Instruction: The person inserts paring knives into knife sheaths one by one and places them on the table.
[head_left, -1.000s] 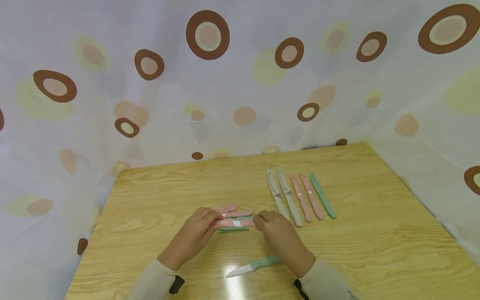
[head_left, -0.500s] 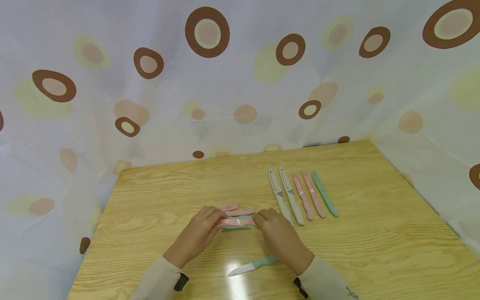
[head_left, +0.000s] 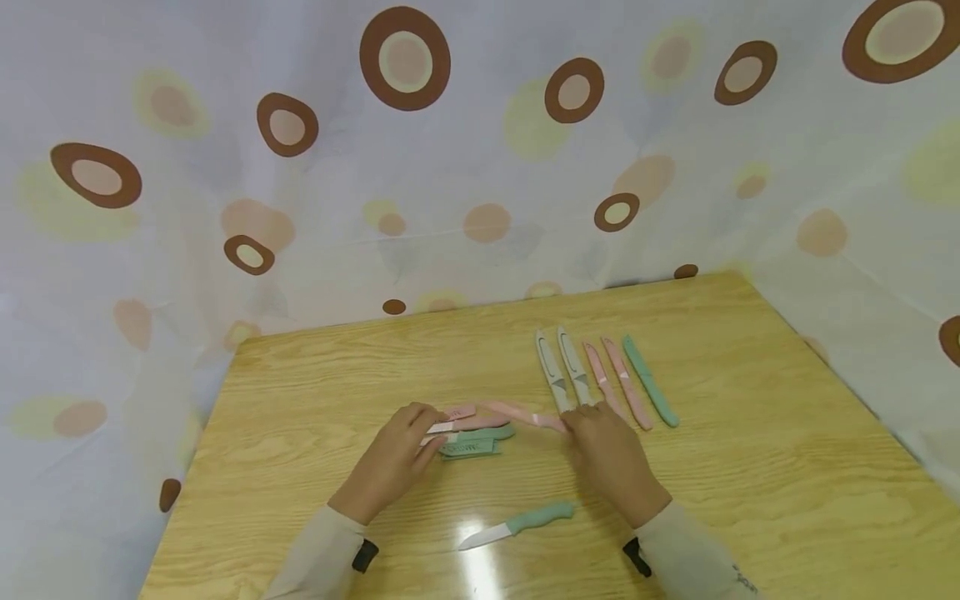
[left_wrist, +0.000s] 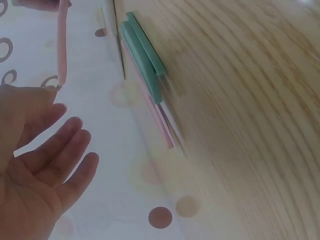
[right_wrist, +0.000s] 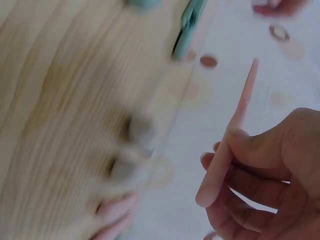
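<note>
My right hand (head_left: 618,458) grips a pink knife (head_left: 525,415) by its handle end, its blade covered by a pink sheath. In the right wrist view the thumb lies along that handle (right_wrist: 220,165), fingers curled behind. My left hand (head_left: 393,458) hovers by a small pile, its fingers loosely spread in the left wrist view. In the pile lie a bare pink-handled knife (head_left: 483,423), a green-handled knife (head_left: 487,434), a pink sheath (head_left: 459,412) and a green sheath (head_left: 468,448) with lettering. The left fingers hide the blade tips in the head view.
Back right on the wooden table (head_left: 315,383), a slanted row holds two cream knives (head_left: 576,371), two pink knives (head_left: 628,385) and a green knife (head_left: 651,383). Nearer the front lies a green-handled knife (head_left: 540,517) with a bare white blade. A patterned cloth (head_left: 330,225) hangs behind.
Both hands held the pink knife at its ends; the left has let go. My right hand has carried it rightward toward the row, uncovering the front green-handled knife's handle.
</note>
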